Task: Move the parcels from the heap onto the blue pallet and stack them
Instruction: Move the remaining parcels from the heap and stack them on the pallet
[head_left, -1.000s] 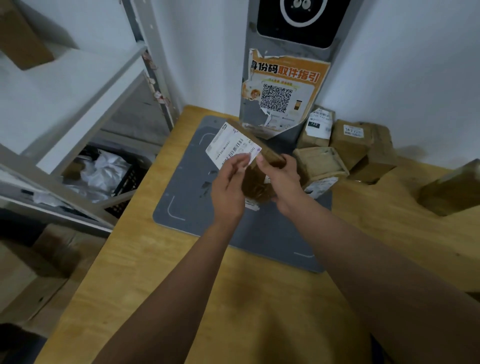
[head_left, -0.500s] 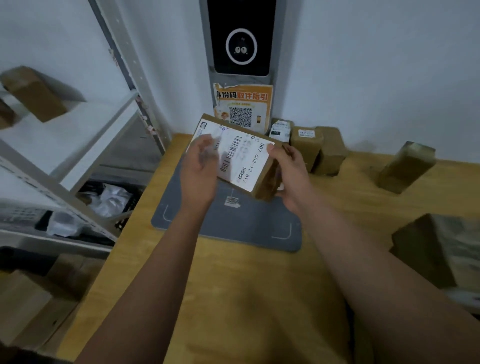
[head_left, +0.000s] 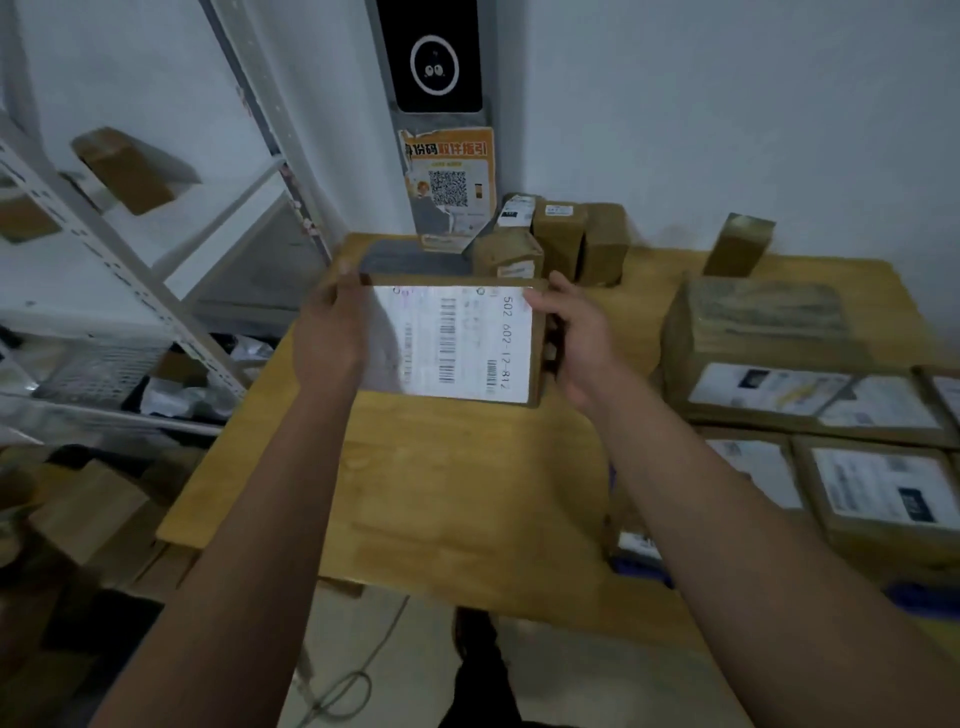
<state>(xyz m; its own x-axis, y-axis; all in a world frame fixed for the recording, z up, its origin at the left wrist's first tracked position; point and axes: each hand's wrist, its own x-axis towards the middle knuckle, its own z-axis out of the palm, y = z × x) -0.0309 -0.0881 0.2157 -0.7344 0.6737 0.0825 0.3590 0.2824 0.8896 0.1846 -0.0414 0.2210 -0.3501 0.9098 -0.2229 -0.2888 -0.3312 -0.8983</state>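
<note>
**Wooden table (head_left: 457, 493) against a white wall: a labelled parcel (head_left: 457, 343) is carried off the grey mat (head_left: 410, 260).**

The parcel is held in the air over the middle of the table, label up and nearly level. The left hand (head_left: 327, 338) is curled round its left edge. The right hand (head_left: 576, 343) grips its right edge, thumb on the label. A second ago the parcel was tilted over the mat at the far end, below the wall scanner (head_left: 435, 57). It is now nearer and level, and the view has swung right. This brings into view the stacked parcels (head_left: 831, 400) at near right, over what appears to be the blue pallet (head_left: 919, 597). The parcel is probably in transit to that stack. Small parcels (head_left: 561, 239) remain by the far wall.
</note>
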